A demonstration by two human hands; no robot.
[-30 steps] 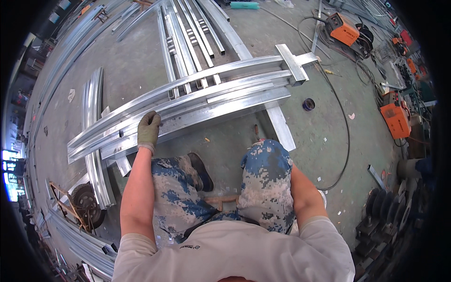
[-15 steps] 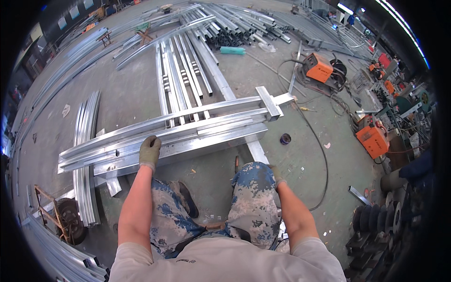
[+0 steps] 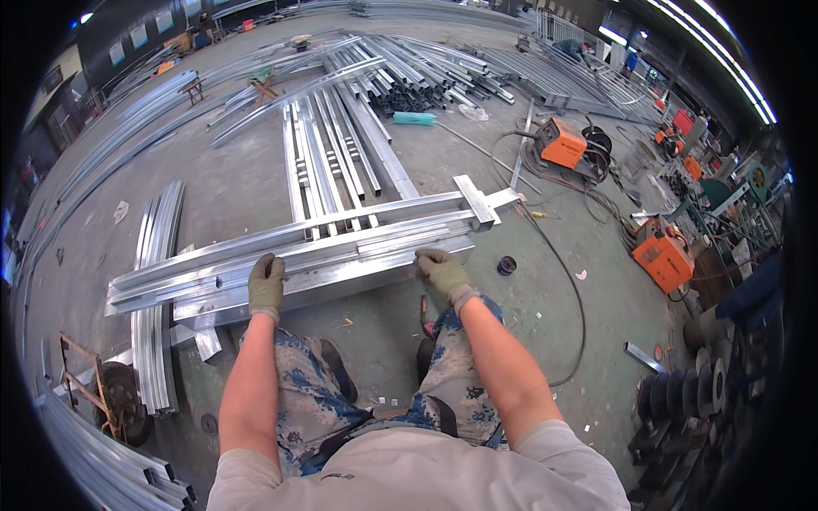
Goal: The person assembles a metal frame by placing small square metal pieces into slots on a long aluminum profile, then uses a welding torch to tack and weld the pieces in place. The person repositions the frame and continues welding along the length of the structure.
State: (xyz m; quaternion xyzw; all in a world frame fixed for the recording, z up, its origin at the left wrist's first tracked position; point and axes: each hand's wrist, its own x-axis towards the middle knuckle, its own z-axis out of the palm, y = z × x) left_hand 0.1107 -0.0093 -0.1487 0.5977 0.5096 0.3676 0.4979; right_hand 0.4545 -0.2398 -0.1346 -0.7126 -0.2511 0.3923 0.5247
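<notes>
Long silver metal beams (image 3: pixel 358 268) side by side, centre of frame.
I have the olive-gloved left hand (image 3: pixel 266 285) left of centre, fingers drawn together at the beams; whether its grip pinches metal, I cannot tell. Olive-gloved right hand (image 3: pixel 443 274), just right of centre, at the lower edge, fingers bent; its grip I cannot tell either. Short silver square tube (image 3: pixel 475 200) across the beams' right end; small dark round tin (image 3: pixel 506 266) near, on grey-green floor (image 3: pixel 545 341).

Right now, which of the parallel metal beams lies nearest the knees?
The front beam, with the right hand near its right end; the other beams lie beyond.
</notes>
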